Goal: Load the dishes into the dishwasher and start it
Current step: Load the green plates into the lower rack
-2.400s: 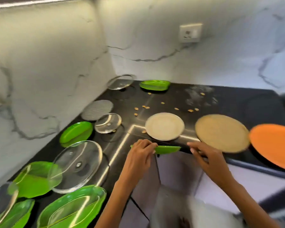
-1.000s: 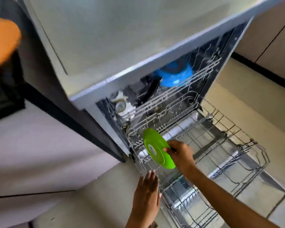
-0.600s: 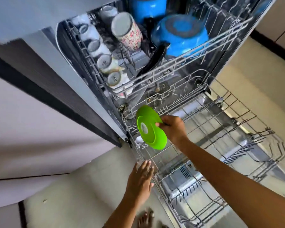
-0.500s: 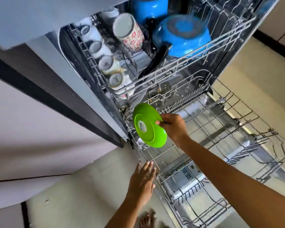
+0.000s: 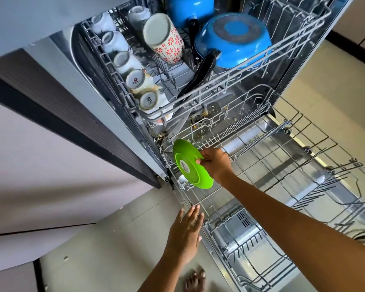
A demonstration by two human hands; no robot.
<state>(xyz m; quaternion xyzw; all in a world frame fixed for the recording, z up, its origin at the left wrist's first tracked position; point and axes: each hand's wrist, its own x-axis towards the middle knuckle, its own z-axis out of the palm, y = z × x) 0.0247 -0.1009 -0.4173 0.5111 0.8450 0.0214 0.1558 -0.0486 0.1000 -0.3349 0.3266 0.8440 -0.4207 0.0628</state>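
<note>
Here, green plate (image 5: 191,165) pinched in right hand (image 5: 216,165)

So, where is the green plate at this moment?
The green plate stands on edge in the right hand, at the back-left corner of the pulled-out lower rack, below the mugs.

The pulled-out lower rack (image 5: 282,165) lay mostly bare, its wire tines leaving open room across the middle and right. At its near-left corner a green plate (image 5: 190,165), held on edge by the right hand (image 5: 216,165), filled the slots. Overhead, the upper rack (image 5: 219,81) jutted out, crowded with upturned cups (image 5: 135,80), a floral mug (image 5: 167,39) and a blue pan (image 5: 234,41), its black handle (image 5: 198,76) slanting down.
</note>
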